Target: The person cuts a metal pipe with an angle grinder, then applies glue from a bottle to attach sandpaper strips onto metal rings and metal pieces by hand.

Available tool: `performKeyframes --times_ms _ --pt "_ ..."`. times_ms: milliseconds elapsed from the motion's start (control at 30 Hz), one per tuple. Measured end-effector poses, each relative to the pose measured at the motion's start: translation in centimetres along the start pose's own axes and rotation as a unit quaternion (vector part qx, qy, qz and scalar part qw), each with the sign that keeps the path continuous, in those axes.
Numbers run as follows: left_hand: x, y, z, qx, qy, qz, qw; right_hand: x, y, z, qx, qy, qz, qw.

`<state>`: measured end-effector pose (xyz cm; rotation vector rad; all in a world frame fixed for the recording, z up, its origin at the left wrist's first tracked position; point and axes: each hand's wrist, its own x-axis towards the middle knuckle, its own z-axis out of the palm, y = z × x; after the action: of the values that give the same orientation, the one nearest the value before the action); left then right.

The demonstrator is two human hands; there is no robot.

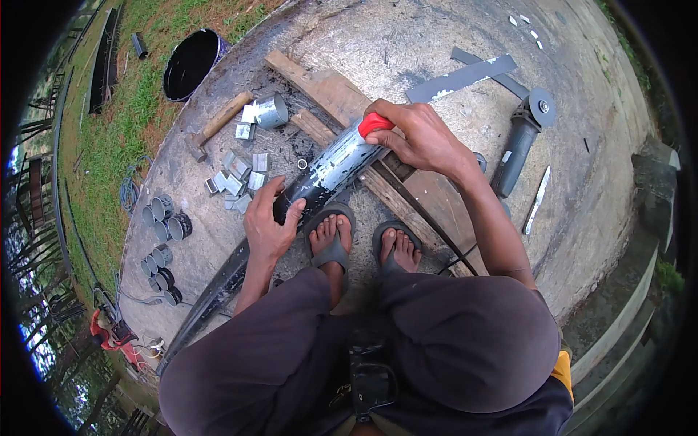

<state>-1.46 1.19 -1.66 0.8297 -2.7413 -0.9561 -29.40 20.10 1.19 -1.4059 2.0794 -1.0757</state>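
Pipe (336, 171) looks stiff, heavy — best held where my left hand (267, 227) grips; my right hand (427, 139) pinches a red tool (374, 126) at its end.

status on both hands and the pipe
Left hand round black pipe, partly silvery. Right hand gripping red object against it. Wooden boards beneath; grinder off to right.

From view's centre: bare concrete (356, 36) gives passage at 12 o'clock, beyond planks (318, 82) running 11 to 4. Metal strips (465, 78) obstruct 1, grinder (518, 145) 2, knife (537, 200) 3; open lane right of knife. Hammer (224, 119) and cut pieces (237, 166) crowd 10, rings (180, 227) 9; pipe (218, 287) bars 8.
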Motion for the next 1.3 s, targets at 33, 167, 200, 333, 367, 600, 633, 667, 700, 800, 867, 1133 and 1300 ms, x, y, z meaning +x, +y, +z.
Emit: performKeyframes --times_ms 33,167,200,333,367,600,633,667,700,800,867,1133,1300 --pt "-0.2 0.9 -0.3 0.054 -0.011 0.020 0.998 0.0 0.0 0.0 -0.002 -0.002 0.003 1.000" --pt "-1.1 1.2 0.6 0.203 -0.037 0.059 0.977 0.0 -0.2 -0.1 -0.009 -0.010 0.007 1.000" --pt "-1.1 1.3 0.7 0.202 -0.048 0.044 0.977 0.0 -0.3 -0.3 -0.013 -0.023 0.016 1.000" --pt "-0.8 1.6 0.7 0.193 -0.078 -0.005 0.978 0.1 -0.5 -0.4 -0.017 -0.035 0.024 0.999" --pt "-0.8 1.7 0.7 0.190 -0.084 -0.013 0.978 0.1 -0.5 -0.3 -0.015 -0.025 0.014 0.999" --pt "-0.7 1.7 0.7 0.179 -0.080 -0.010 0.980 0.0 -0.5 -0.1 -0.013 0.003 -0.015 1.000" --pt "-0.7 1.7 0.6 0.178 -0.083 -0.012 0.981 0.0 -0.4 -0.1 -0.015 0.004 -0.015 1.000" --pt "-0.7 1.7 0.6 0.176 -0.085 -0.014 0.981 -0.1 -0.5 -0.1 -0.015 0.002 -0.012 1.000" --pt "-0.6 1.7 0.6 0.173 -0.084 -0.011 0.981 -0.2 -0.5 -0.2 -0.015 0.001 -0.009 1.000" --pt "-0.4 1.3 0.7 0.166 -0.082 -0.002 0.983 -0.5 -0.1 0.1 -0.018 0.016 -0.021 0.999" --pt "-0.3 1.2 0.7 0.161 -0.083 0.002 0.984 -0.8 0.0 0.1 -0.021 0.012 -0.009 1.000" --pt "-0.2 1.7 0.2 0.143 -0.100 -0.006 0.985 -6.5 -1.0 -3.2 0.001 0.178 -0.104 0.979" --pt "-0.5 1.7 -0.2 0.147 -0.032 0.095 0.984 -11.7 -0.6 -0.7 0.159 0.463 0.089 0.867"
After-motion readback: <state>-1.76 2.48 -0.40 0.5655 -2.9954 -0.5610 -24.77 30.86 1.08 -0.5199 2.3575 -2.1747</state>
